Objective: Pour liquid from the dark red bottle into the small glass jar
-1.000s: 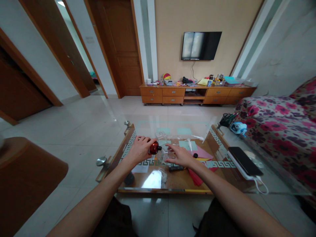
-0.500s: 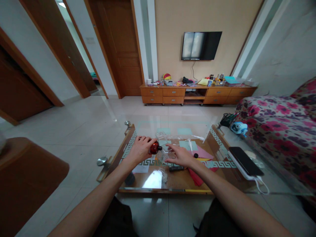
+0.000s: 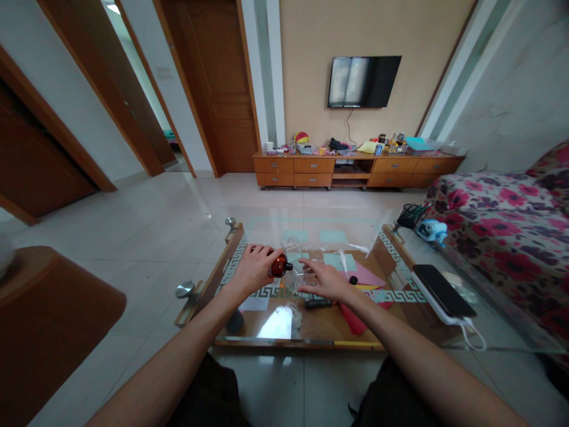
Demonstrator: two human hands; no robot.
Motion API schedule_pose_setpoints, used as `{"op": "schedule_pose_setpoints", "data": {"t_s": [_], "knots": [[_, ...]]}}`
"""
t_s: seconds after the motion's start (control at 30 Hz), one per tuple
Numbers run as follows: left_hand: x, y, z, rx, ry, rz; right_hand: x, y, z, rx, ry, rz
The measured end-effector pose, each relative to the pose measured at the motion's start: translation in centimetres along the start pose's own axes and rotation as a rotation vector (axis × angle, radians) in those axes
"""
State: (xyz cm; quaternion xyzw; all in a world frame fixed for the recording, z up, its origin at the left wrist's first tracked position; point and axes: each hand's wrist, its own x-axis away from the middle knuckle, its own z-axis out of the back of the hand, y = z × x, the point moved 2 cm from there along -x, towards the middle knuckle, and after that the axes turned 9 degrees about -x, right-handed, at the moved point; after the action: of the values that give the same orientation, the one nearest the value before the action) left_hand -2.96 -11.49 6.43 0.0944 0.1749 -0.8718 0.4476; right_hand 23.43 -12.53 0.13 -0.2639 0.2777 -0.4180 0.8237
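Observation:
My left hand (image 3: 258, 267) is closed around a brown bottle (image 3: 278, 266). The bottle lies tipped on its side, its black neck pointing right. Just beyond that neck, a clear see-through container (image 3: 297, 281) stands on the glass table. My right hand (image 3: 322, 279) curves its thumb and fingers around the container's right side. The container's outline is faint against the glass. A small black cap (image 3: 353, 280) lies to the right of my right hand, and a white pump top (image 3: 342, 261) is behind it. Nearer me is a black, stick-like object (image 3: 317, 303).
The glass table (image 3: 311, 343) has a patterned border and a lower shelf with coloured papers (image 3: 368, 274). A phone (image 3: 443, 289) with a white cable lies at the right. A blue-and-white object (image 3: 432, 230) and a black mesh pen holder (image 3: 406, 216) are farther back, beside a flowered sofa (image 3: 502, 219).
The view has shifted very slightly. Both hands, the brown bottle and the clear container keep nearly the same positions.

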Motion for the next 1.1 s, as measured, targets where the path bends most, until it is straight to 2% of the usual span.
{"op": "schedule_pose_setpoints", "data": {"t_s": [1.1], "knots": [[-0.03,0.34,0.41,0.001,0.004,-0.004,0.2,-0.84,0.55,0.014,-0.021,-0.003]]}}
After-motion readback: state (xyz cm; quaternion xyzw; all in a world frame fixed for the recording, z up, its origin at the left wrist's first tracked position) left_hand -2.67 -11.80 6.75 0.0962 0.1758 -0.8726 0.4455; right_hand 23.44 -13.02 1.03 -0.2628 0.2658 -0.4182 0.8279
